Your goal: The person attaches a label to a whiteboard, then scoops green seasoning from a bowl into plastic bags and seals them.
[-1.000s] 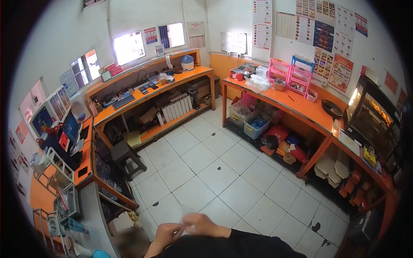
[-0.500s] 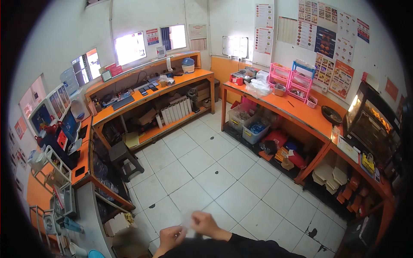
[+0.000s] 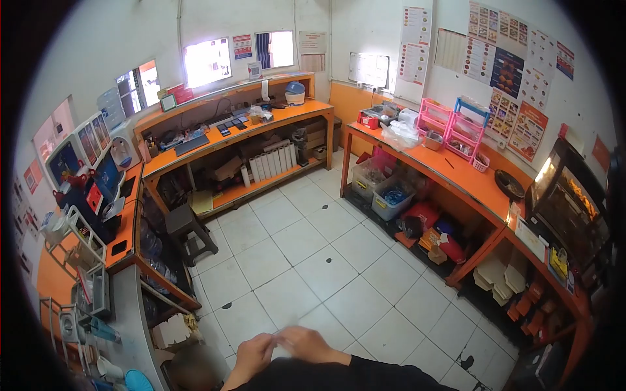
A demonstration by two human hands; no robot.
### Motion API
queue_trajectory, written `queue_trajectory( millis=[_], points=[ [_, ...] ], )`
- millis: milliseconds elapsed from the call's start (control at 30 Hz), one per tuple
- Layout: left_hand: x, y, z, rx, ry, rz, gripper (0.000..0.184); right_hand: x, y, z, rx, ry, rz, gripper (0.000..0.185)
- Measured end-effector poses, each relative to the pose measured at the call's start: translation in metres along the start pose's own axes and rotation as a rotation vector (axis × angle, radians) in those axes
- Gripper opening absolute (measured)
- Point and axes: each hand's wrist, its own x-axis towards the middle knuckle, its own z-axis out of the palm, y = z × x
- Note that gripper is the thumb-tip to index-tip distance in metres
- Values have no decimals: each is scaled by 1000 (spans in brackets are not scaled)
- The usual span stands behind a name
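Observation:
At the bottom centre, my left hand [image 3: 255, 352] and my right hand [image 3: 308, 344] meet just in front of my dark clothing. The left fingers are pinched together. Those of my right hand are curled in against them, slightly blurred. Whatever lies between the fingertips is too small and faint to name. Neither hand touches a counter; the pale tiled floor [image 3: 287, 260] shows beyond them.
A dark stool [image 3: 187, 225] stands left beside an orange counter [image 3: 261, 119] with phones. Another orange table [image 3: 430, 153] carries pink racks [image 3: 463, 133], with bins [image 3: 393, 197] below. A glass food warmer [image 3: 567, 189] stands right; a grey counter [image 3: 127, 313] is at near left.
My hands have come closer together, the right one lowering toward the left. A faint translucent patch between them earlier is hardly visible now. The view has shifted slightly.

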Motion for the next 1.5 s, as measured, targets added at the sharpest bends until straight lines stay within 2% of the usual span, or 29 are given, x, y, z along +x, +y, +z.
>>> queue_trajectory(
  millis=[133, 500, 567, 667, 767, 833, 900, 967, 1033, 1100, 1133, 1200, 1233, 1333, 1467, 1500],
  points=[
    [3, 2, -8, 40, -41, 2, 12, 5, 10, 8, -6, 8, -96, 9],
    [2, -2, -21, 66, -9, 92, 6, 30, 3, 8, 174, -52, -91, 9],
    [4, -1, -23, 85, -34, 110, 6, 30, 3, 10, 207, -33, -77, 9],
    [4, 2, -17, 69, 42, 146, 6, 31, 0, 7, 244, 19, -27, 10],
    [2, 2, -6, 67, 136, 104, 4, 30, 4, 3, 154, 105, 5, 14],
    [-1, 1, -1, 137, 208, -179, 10, 30, 10, 5, 62, 154, -2, 16],
    [0, -2, 4, 199, 169, -266, 14, 28, 13, 12, -96, 248, 25, 17],
    [-2, -2, 4, 258, 162, -400, 21, 29, 7, 16, -84, 192, 4, 17],
    [-2, 0, -4, 95, 405, -150, 38, 29, 3, 21, -60, 109, -40, 16],
    [-6, 1, -19, 123, 407, 144, 56, 30, 2, 25, -11, -9, 13, 11],
    [-9, 3, -26, 147, 472, 75, 56, 33, 0, 29, 12, -83, -45, 11],
    [-21, 5, -35, 179, 311, 222, 63, 38, -2, 37, 337, -213, 106, 10],
    [-30, -1, -32, 196, 374, 158, 63, 40, -2, 40, 323, -272, 57, 13],
    [-56, -26, -24, 151, 387, -28, 59, 49, -4, 66, 314, -440, -82, 12],
    [-99, -41, -34, 322, 540, -192, 53, 68, -41, 101, 317, -601, -136, 13],
    [-110, -43, -39, 369, 619, -264, 54, 70, -55, 113, 330, -510, -213, 13]
  ],
)
